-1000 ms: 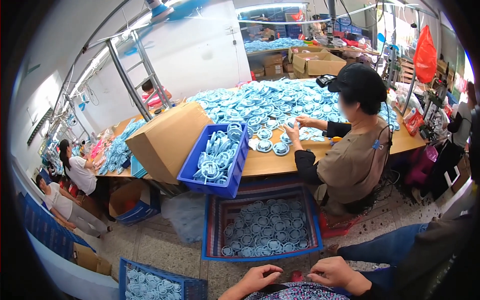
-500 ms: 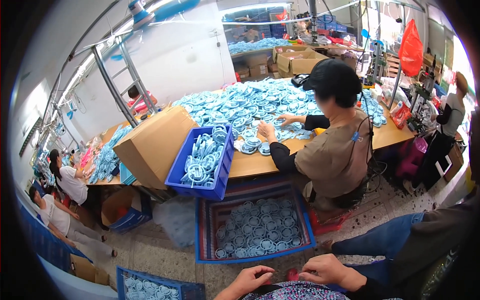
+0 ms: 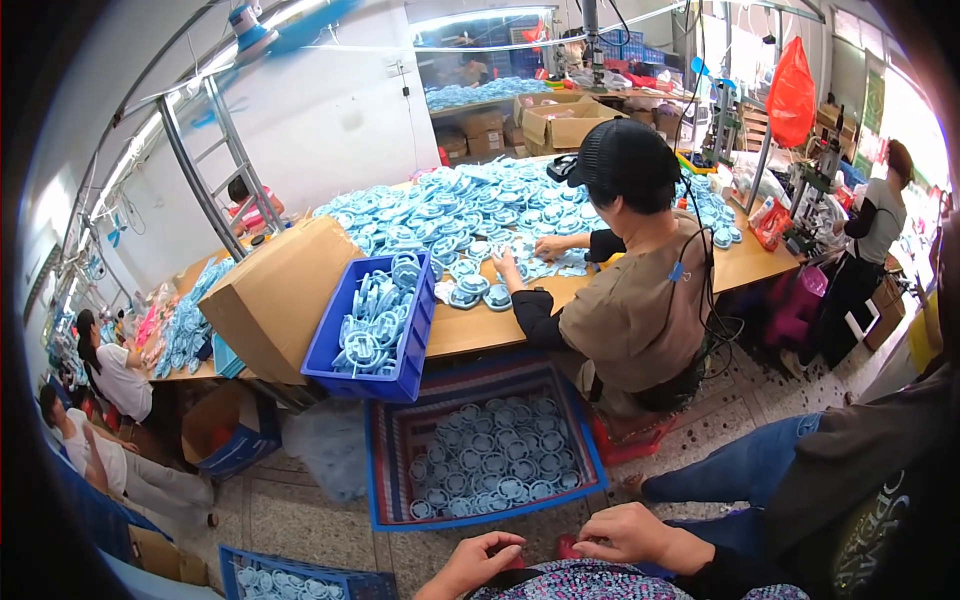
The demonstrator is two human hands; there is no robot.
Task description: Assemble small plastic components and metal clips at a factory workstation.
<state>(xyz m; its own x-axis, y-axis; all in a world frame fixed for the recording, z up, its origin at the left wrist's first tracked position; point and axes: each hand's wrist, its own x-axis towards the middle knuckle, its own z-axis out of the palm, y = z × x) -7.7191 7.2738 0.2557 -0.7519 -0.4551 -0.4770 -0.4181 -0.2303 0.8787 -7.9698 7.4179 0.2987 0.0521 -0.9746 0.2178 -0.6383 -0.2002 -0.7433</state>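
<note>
Near the lower edge my left hand (image 3: 472,563) is loosely curved above the patterned cloth of my garment (image 3: 610,583). Its thumb and fingers are a little apart, with nothing seen in them. My right hand (image 3: 632,537) hovers just to the right, fingers bent and slack, also empty. A gap separates the two hands, and a small red thing (image 3: 566,546), partly hidden, shows between them. Beyond them on the floor stands a large blue-rimmed crate (image 3: 490,522) with a striped lining, holding many round light-blue plastic pieces (image 3: 490,460).
A blue bin (image 3: 335,388) of the pieces juts over the table (image 3: 480,335) beside a cardboard box (image 3: 275,295). A seated co-worker (image 3: 630,290) handles pieces from a big heap (image 3: 470,205). Someone's jeans-clad leg (image 3: 730,465) is at right. Another blue crate (image 3: 310,578) stands at lower left.
The whole view has shifted slightly, so things appear farther left. My hands keep nearly the same pose. The seated co-worker's hands have moved a little among the pieces.
</note>
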